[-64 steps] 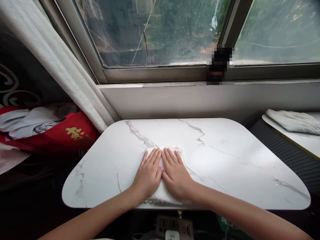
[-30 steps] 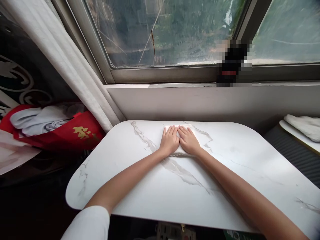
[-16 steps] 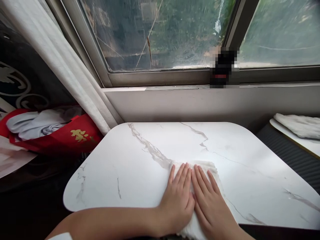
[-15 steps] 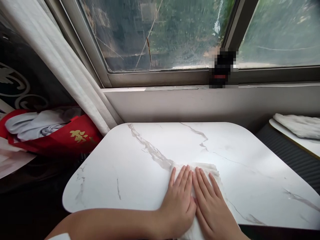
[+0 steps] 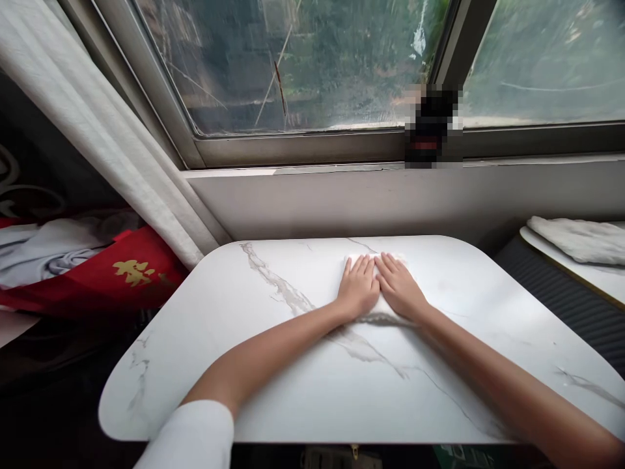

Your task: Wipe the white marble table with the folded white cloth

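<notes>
Lays the left hand (image 5: 358,290) and right hand (image 5: 400,286) palm down on a white cloth (image 5: 390,317), side by side, thumbs toward each other. Holds both hands open and flat, fingers extended and only slightly spread, pressing on the cloth without closing round it. Has the cloth on the far half of a tabletop (image 5: 219,365), a little right of its middle, mostly hidden by the hands, with a soft, thick, uneven near edge showing below the palms. Rests it all on a smooth, glossy white surface with grey-brown marble-like veins, rounded corners and slanting sides, broader toward the body. Wears a plain white sleeve (image 5: 200,433) on the left arm.

Faces streaked, scratched window glass (image 5: 312,65) in a dull metallic frame (image 5: 303,150), with a pixelated dark patch at the upright bar. Has to the left a creased off-white curtain (image 5: 97,117) and a red bag (image 5: 117,280) of crumpled pale fabric (image 5: 63,251), printed with a gold mark (image 5: 133,272) too unclear to read. Has to the right a folded whitish cloth (image 5: 581,241) on another white surface (image 5: 605,277), beside dark ribbed material (image 5: 561,299).
</notes>
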A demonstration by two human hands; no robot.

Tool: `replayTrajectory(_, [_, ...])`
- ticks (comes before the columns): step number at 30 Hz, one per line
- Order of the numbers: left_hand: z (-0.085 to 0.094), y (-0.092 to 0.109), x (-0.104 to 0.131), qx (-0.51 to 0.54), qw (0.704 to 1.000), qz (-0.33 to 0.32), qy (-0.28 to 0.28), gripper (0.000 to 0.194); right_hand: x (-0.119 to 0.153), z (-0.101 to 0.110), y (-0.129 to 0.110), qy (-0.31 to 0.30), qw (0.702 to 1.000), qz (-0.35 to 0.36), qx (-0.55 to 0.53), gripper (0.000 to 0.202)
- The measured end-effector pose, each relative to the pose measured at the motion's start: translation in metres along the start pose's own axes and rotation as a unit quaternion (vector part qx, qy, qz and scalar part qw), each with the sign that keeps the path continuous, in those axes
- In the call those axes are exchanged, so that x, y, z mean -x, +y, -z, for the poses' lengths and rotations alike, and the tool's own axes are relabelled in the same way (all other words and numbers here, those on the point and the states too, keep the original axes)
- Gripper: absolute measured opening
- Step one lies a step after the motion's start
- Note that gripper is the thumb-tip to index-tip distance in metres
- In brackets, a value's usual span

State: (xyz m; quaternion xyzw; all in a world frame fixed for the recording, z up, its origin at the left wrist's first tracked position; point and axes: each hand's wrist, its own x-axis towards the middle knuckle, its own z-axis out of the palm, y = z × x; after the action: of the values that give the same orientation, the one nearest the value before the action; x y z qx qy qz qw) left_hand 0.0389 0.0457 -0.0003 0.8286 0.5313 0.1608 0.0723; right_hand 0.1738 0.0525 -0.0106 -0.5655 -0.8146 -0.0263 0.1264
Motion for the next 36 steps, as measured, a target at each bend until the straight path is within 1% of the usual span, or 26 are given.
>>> replayTrajectory(3, [-0.007, -0.013, -0.049, -0.011, 1.000, 0.012, 0.014, 0.052, -0.046, -0.006, 0.021, 0.001, 1.000, -0.006, 0.020, 0.052])
replayTrajectory(5, [-0.010, -0.019, -0.073, -0.013, 1.000, 0.015, 0.014, 0.052, -0.067, -0.008, 0.033, 0.001, 1.000, -0.005, 0.028, 0.052])
replayTrajectory(7, [-0.012, -0.022, -0.090, -0.015, 1.000, 0.015, 0.016, 0.053, -0.082, -0.010, 0.043, 0.003, 0.999, -0.003, 0.032, 0.052])
replayTrajectory(9, [-0.014, -0.024, -0.102, -0.017, 1.000, 0.017, 0.019, 0.053, -0.091, -0.012, 0.051, 0.004, 0.999, 0.006, 0.033, 0.052])
replayTrajectory(12, [-0.017, -0.024, -0.111, -0.020, 0.999, 0.023, 0.026, 0.052, -0.098, -0.013, 0.058, 0.005, 0.999, 0.018, 0.030, 0.052])
replayTrajectory(17, [-0.019, -0.020, -0.109, -0.024, 0.999, 0.025, 0.035, 0.051, -0.094, -0.012, 0.058, 0.011, 1.000, 0.008, 0.024, 0.052])
replayTrajectory(21, [-0.018, -0.010, -0.092, -0.037, 0.998, 0.030, 0.038, 0.051, -0.075, -0.006, 0.053, 0.002, 1.000, 0.006, 0.026, 0.053])
replayTrajectory(24, [-0.019, 0.006, -0.067, -0.040, 0.998, 0.016, 0.034, 0.051, -0.044, -0.001, 0.050, -0.001, 1.000, 0.009, 0.029, 0.053])
replayTrajectory(26, [-0.018, 0.020, -0.044, -0.034, 0.999, 0.000, 0.029, 0.052, -0.016, 0.003, 0.047, 0.002, 1.000, 0.015, 0.026, 0.054])
replayTrajectory(29, [-0.015, 0.044, -0.003, -0.016, 0.999, -0.031, 0.009, 0.054, 0.035, 0.009, 0.040, 0.011, 0.999, 0.029, 0.023, 0.054])
replayTrajectory(33, [-0.006, 0.073, 0.049, 0.030, 0.996, -0.072, -0.047, 0.056, 0.105, 0.023, 0.027, 0.042, 0.998, 0.042, 0.037, 0.054])
replayTrajectory(36, [0.003, 0.089, 0.079, 0.090, 0.987, -0.086, -0.098, 0.057, 0.146, 0.034, 0.017, 0.067, 0.994, 0.064, 0.052, 0.060])
